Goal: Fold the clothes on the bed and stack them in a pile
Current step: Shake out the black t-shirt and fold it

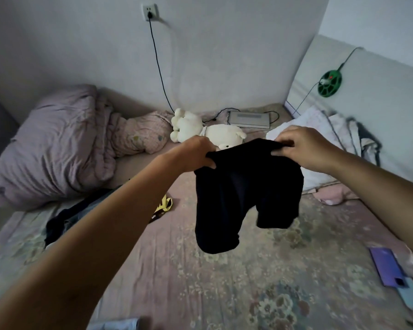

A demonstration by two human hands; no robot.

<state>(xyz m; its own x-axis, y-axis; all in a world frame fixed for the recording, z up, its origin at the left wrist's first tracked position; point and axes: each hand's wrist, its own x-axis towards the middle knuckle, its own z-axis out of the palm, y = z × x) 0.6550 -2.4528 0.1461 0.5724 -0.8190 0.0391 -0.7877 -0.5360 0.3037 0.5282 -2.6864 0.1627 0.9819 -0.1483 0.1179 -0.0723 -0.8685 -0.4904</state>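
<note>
Mid-frame, left hand (200, 152) and right hand (296, 146) pinch limp black fabric shorts (243, 191) (waistband bunched); uneven legs could fold crooked.

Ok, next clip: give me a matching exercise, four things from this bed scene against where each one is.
Things:
1. black shorts
2. white teddy bear
3. purple phone
4. green cable reel

Places:
A. flat on the bed sheet, near the right edge
B. against the right wall
C. held up in the air by the left hand and right hand
D. lying by the far wall, beyond the hands

Pairs: 1-C, 2-D, 3-A, 4-B
</note>
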